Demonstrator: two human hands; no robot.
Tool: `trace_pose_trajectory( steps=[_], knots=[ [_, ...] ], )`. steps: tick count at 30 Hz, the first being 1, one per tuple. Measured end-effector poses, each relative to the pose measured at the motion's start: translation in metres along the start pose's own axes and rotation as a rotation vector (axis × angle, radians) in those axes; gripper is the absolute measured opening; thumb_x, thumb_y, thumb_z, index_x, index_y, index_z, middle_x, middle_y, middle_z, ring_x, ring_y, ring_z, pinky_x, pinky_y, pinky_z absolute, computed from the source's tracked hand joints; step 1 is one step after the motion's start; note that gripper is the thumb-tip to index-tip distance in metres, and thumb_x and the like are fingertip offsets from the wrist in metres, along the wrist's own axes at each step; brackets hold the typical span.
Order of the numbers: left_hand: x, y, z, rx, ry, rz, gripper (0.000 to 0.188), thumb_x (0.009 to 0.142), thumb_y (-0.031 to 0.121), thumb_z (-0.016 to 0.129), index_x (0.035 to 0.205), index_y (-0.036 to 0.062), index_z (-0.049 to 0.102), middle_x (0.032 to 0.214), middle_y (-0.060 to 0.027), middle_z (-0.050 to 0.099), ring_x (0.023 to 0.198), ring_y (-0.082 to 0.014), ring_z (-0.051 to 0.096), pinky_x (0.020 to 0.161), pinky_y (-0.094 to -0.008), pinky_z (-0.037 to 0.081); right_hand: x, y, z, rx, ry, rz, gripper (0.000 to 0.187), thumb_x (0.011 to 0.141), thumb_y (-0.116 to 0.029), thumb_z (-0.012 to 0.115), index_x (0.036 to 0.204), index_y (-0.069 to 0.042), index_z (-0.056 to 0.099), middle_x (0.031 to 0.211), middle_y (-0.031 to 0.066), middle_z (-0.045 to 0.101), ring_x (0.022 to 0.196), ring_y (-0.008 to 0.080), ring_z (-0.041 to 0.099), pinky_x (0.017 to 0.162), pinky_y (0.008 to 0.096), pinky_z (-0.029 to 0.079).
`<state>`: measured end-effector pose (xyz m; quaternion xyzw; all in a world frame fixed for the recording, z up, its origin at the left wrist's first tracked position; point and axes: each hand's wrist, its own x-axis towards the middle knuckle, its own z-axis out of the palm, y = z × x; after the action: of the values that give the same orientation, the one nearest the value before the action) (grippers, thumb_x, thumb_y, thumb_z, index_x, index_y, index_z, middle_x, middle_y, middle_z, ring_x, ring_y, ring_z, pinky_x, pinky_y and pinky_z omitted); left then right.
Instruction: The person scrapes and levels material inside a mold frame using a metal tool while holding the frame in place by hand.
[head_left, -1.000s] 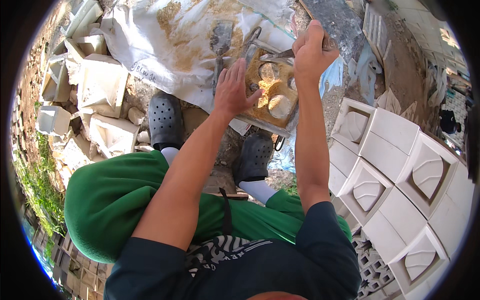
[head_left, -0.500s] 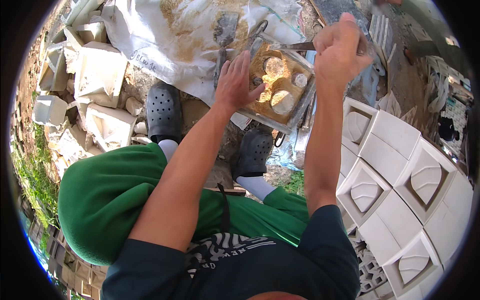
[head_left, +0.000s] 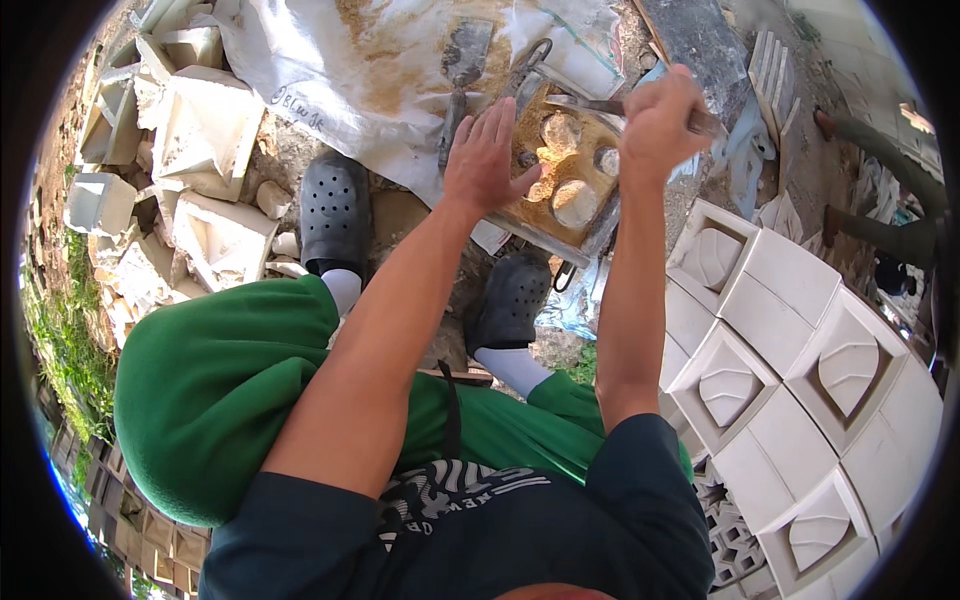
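Observation:
A squarish metal mould frame [head_left: 545, 238] rests on the ground ahead of my feet, filled with tan sandy material [head_left: 592, 150]. Several round pale pieces sit in it, among them a larger disc [head_left: 575, 204]. My left hand [head_left: 487, 165] lies flat along the frame's left side, fingers stretched out and thumb reaching over the fill. Above the frame's far right side, my right hand [head_left: 660, 122] is closed round the handle of a narrow metal tool [head_left: 590, 104]. The tool points left across the frame's far part; its exact kind is unclear. A flat-bladed trowel [head_left: 466, 55] lies beside the frame.
A white sack [head_left: 330, 80] dusted with sand spreads beyond my feet. Broken pale cast blocks [head_left: 205, 130] are heaped at left. Patterned white blocks [head_left: 780, 280] stand in rows at right. Another person's legs [head_left: 885, 160] show at far right.
My right hand and the tool have come lower and a little left, nearer the frame. My left hand keeps its place at the frame's side. The other person's legs show more fully.

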<state>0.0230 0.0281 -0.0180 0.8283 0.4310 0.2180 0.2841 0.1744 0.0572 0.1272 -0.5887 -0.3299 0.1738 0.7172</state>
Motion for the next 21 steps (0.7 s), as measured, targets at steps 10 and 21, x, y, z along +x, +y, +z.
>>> trace_pose_trajectory(
  steps=[10, 21],
  knots=[
    [0.002, 0.003, -0.005, -0.017, 0.021, 0.032, 0.097, 0.077, 0.049, 0.07, 0.144, -0.0058, 0.025, 0.139, -0.0213, 0.044, 0.129, -0.0327, 0.043, 0.108, -0.0445, 0.031, -0.005, -0.007, -0.003, 0.044, 0.007, 0.007, 0.041, 0.087, -0.013, 0.055, 0.048, -0.007, 0.041, 0.044, -0.0008, 0.04, 0.039, 0.007, 0.032, 0.04, 0.0266, 0.021],
    [-0.003, 0.001, -0.005, -0.009, -0.005, -0.007, 0.097, 0.077, 0.05, 0.07, 0.144, -0.0052, 0.026, 0.139, -0.0212, 0.044, 0.126, -0.0344, 0.045, 0.107, -0.0439, 0.032, -0.033, -0.004, -0.046, 0.143, -0.389, 0.126, 0.034, 0.086, -0.009, 0.047, 0.053, -0.005, 0.038, 0.05, 0.0047, 0.038, 0.048, 0.0142, 0.034, 0.049, 0.0328, 0.028]
  ],
)
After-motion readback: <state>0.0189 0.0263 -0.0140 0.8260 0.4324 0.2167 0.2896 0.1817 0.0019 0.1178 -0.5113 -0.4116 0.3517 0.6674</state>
